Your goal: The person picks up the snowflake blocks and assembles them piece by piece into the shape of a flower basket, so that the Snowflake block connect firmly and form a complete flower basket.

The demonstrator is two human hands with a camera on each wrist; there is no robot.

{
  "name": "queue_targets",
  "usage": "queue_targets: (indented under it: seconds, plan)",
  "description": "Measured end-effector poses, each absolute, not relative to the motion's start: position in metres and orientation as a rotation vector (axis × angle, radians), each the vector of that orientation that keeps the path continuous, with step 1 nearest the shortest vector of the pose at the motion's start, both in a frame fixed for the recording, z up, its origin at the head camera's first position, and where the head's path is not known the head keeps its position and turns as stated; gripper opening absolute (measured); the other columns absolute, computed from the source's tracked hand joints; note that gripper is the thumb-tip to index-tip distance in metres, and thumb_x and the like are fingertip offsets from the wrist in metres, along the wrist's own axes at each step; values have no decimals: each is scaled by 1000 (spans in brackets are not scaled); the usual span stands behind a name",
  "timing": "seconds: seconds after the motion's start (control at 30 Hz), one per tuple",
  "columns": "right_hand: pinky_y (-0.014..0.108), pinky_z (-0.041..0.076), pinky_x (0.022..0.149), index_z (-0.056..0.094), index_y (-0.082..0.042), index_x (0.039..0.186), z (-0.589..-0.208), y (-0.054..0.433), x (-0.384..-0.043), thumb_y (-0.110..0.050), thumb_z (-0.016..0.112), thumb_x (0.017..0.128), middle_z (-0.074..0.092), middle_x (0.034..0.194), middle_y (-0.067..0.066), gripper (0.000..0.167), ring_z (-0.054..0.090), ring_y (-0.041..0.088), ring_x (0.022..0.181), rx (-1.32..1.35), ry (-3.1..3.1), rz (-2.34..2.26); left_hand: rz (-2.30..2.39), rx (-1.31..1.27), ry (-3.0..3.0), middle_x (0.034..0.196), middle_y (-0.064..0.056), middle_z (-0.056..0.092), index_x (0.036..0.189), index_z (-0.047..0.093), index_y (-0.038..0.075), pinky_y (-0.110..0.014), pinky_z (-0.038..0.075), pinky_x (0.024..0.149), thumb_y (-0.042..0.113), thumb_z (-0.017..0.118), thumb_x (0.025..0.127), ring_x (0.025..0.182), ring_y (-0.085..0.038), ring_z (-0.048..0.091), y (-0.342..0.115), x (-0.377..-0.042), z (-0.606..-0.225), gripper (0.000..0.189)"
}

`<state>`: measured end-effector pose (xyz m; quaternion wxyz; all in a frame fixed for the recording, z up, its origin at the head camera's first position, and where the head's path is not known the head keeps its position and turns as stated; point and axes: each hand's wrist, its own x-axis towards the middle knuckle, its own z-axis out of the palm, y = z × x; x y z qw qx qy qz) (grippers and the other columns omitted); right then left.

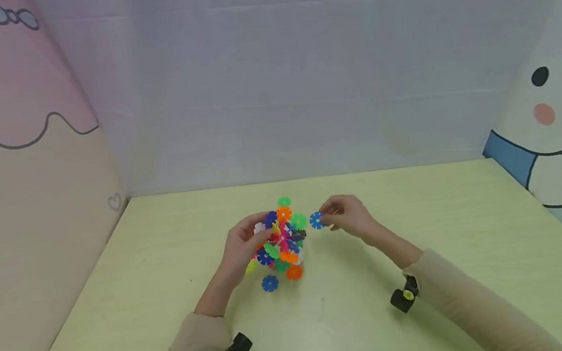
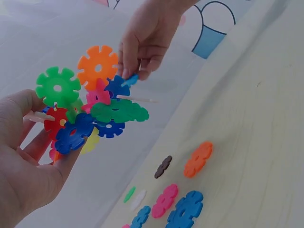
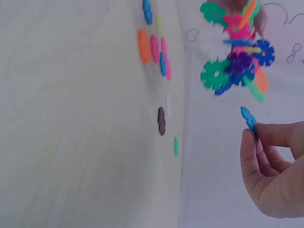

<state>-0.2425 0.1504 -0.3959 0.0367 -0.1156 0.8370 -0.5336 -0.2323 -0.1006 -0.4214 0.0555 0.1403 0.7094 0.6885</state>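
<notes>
In the head view my left hand (image 1: 237,252) grips a ball-like cluster of notched plastic snowflake discs (image 1: 283,237). The cluster mixes orange, green, blue, pink, red and white pieces, slotted together at many angles. The left wrist view shows the thumb and fingers around its near side, by a red disc (image 2: 56,124) and a dark blue disc (image 2: 73,132). My right hand (image 1: 351,216) pinches one light blue disc (image 1: 316,220) between thumb and fingertips. In the right wrist view that disc (image 3: 247,117) is edge-on, just apart from the cluster.
Loose discs lie on the pale table (image 1: 378,330) below the cluster, among them an orange one (image 2: 198,159), a pink one (image 2: 165,200), a blue one (image 2: 185,210) and a dark brown one (image 3: 161,121). A pale curtain (image 1: 268,81) hangs behind the table, with cartoon-printed panels on both sides.
</notes>
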Motion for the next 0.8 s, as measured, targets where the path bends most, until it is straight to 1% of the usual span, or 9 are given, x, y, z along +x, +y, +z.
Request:
queue_targets:
  seconds: [0.07, 0.17, 0.23, 0.37, 0.47, 0.57, 0.67, 0.73, 0.8]
  plan:
    - [43, 54, 71, 60, 6, 97, -390, 148, -231, -4, 61, 84, 64, 88, 16, 16, 63, 28, 76, -331, 2547, -1730, 2141, 408, 2134, 126, -6, 51, 121, 54, 6, -26, 44, 92, 10, 56, 89, 119, -20, 46, -98, -233, -421, 32]
    - [38, 55, 69, 60, 7, 97, -387, 143, -220, -4, 61, 84, 65, 87, 15, 18, 62, 15, 70, -292, 2509, -1820, 2207, 387, 2109, 123, -8, 53, 121, 54, 5, -24, 45, 90, 8, 55, 89, 115, -21, 49, -93, -232, -419, 31]
    - [38, 55, 70, 59, 8, 98, -388, 141, -216, -5, 61, 84, 64, 86, 15, 19, 62, 12, 69, -258, 2484, -1872, 2236, 371, 2091, 123, -9, 53, 120, 54, 4, -24, 46, 89, 6, 55, 89, 113, -20, 50, -90, -231, -418, 31]
    - [36, 54, 71, 59, 9, 98, -392, 136, -212, -3, 61, 84, 63, 84, 14, 19, 64, 14, 68, -171, 2456, -1955, 2266, 341, 2065, 122, -9, 53, 120, 54, 5, -24, 46, 88, 4, 54, 90, 113, -20, 51, -84, -228, -416, 31]
    - [32, 55, 70, 59, 9, 98, -395, 132, -211, -2, 61, 84, 63, 83, 13, 19, 64, 14, 68, -118, 2427, -2001, 2271, 325, 2072, 123, -7, 53, 121, 54, 6, -25, 46, 89, 4, 53, 90, 114, -19, 50, -82, -227, -415, 31]
    - [29, 55, 67, 59, 10, 99, -396, 128, -211, -1, 61, 84, 61, 83, 13, 18, 64, 13, 67, -99, 2408, -2049, 2266, 335, 2072, 125, -7, 52, 123, 53, 7, -27, 44, 92, 4, 54, 89, 119, -18, 47, -80, -226, -415, 34]
    - [27, 55, 66, 60, 10, 100, -397, 126, -210, 1, 60, 84, 61, 84, 16, 18, 65, 16, 67, -98, 2408, -2091, 2226, 366, 2084, 131, -6, 47, 128, 48, 11, -31, 40, 97, 6, 56, 89, 125, -18, 40, -79, -224, -415, 41]
    - [26, 54, 66, 61, 10, 101, -397, 125, -210, 1, 60, 84, 62, 87, 18, 19, 65, 19, 68, -107, 2422, -2103, 2153, 375, 2118, 136, -6, 41, 134, 41, 16, -35, 40, 97, 10, 59, 88, 126, -21, 38, -79, -223, -415, 50]
    - [26, 54, 67, 62, 10, 102, -397, 125, -210, 0, 60, 84, 63, 90, 21, 20, 66, 22, 71, -134, 2446, -2102, 2049, 382, 2154, 137, -5, 39, 138, 33, 21, -38, 41, 96, 15, 61, 87, 125, -23, 39, -80, -222, -415, 59]
